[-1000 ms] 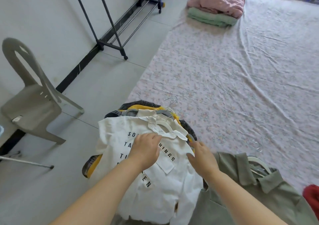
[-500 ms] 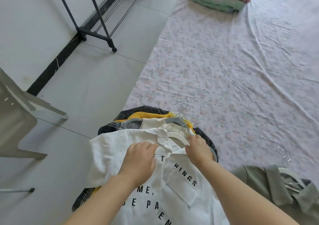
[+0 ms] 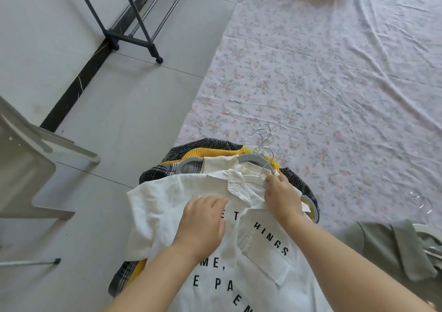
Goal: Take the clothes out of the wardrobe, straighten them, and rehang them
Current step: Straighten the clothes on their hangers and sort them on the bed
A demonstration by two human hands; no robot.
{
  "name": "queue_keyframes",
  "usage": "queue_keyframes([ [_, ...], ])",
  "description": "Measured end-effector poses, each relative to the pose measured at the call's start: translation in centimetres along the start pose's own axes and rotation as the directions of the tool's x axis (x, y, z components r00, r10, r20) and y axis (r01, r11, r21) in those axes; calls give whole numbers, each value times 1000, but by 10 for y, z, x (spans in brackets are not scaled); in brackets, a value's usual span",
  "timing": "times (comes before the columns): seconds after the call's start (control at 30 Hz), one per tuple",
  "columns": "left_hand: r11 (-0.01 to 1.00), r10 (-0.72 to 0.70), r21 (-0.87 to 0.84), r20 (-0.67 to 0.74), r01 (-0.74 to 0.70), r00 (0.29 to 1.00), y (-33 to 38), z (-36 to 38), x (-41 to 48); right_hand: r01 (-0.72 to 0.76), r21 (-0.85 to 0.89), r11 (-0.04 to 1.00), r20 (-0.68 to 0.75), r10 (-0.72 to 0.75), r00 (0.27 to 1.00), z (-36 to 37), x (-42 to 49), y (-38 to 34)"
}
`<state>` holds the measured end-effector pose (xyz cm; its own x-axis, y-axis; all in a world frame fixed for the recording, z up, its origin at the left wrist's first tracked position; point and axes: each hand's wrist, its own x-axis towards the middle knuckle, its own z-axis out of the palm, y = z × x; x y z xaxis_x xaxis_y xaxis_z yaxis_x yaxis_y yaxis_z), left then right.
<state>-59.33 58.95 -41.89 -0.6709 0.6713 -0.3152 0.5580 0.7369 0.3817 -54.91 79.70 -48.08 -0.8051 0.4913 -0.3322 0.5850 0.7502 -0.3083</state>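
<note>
The white shirt (image 3: 167, 206) with black lettering lay face up on top of a heap of hangered clothes, at the edge of a floral sheet (image 3: 334, 72) and partly over the tiled floor (image 3: 134, 111). At its collar (image 3: 235, 186) the person's right hand (image 3: 282, 197) pinched the cloth, fingertips curled. The left hand (image 3: 203, 223) lay flat on the chest with fingers relaxed, pressing the fabric and gripping nothing.

Just beyond the collar, several wire hooks (image 3: 263, 137) were bunched together. A lift by the collar alone could likely have snagged one of them and dragged up the yellow knit (image 3: 215, 152) or the grey hanger (image 3: 191, 166) beneath. Whether a hanger sat squarely inside the shirt could not be told; if it did not, a tug could have pulled the garment askew and creased it again. One sleeve spilled toward the bare floor and risked trailing there.

An olive garment (image 3: 394, 247) lay just beside, and the clothes rack (image 3: 134, 36) stood well apart.
</note>
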Motion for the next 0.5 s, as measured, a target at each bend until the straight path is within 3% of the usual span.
queue_keyframes([
  [0.13,1000,-19,-13,-54,19,998,15,-22,-8,28,130,991,-158,-8,987,-35,-34,-9],
  [0.3,999,-4,-44,-154,-3,988,50,-63,-24,85,244,966,-244,-23,970,-81,-100,-20],
  [0.5,995,102,34,-241,-96,965,94,-103,-56,207,270,940,-399,-87,913,-132,-181,-35],
])
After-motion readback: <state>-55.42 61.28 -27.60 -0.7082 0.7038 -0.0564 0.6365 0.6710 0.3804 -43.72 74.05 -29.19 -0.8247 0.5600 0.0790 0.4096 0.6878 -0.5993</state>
